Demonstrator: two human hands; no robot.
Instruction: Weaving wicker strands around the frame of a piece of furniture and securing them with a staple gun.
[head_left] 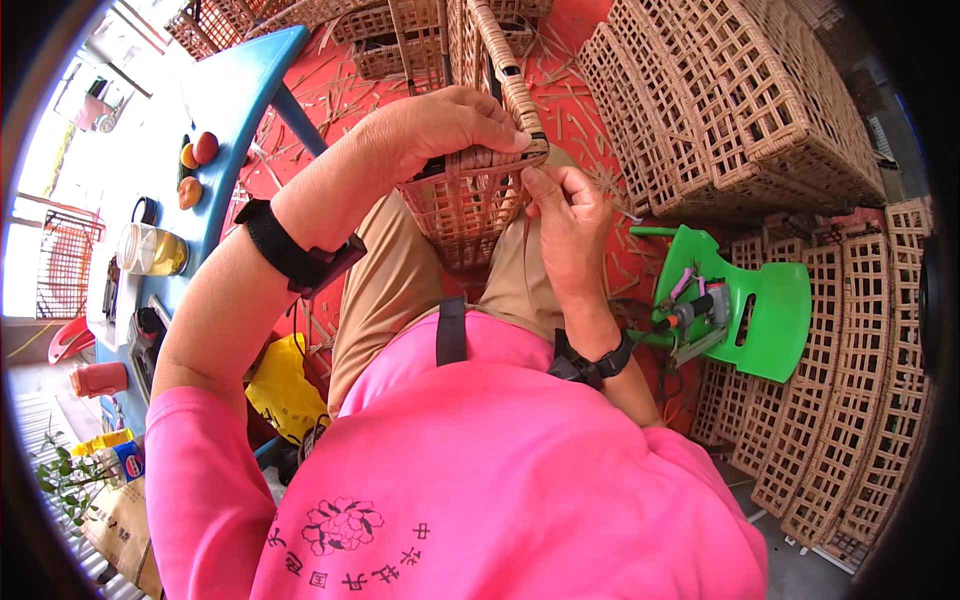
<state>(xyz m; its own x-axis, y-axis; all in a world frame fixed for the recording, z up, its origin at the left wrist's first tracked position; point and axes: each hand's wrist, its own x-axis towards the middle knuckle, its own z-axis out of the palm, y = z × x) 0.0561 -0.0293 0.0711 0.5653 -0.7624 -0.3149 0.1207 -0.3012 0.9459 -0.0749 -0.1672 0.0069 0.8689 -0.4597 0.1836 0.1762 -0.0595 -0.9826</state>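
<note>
While left hand clasps basket, right hand pinches beside its corner.
Long rim runs forward; pinched item unclear.

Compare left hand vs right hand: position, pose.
The left hand lies on a corner of the woven basket; the right hand is lower, to its right. The left hand shows its back; the right hand, its curled fingers. Both are bare, near the same corner.
</note>
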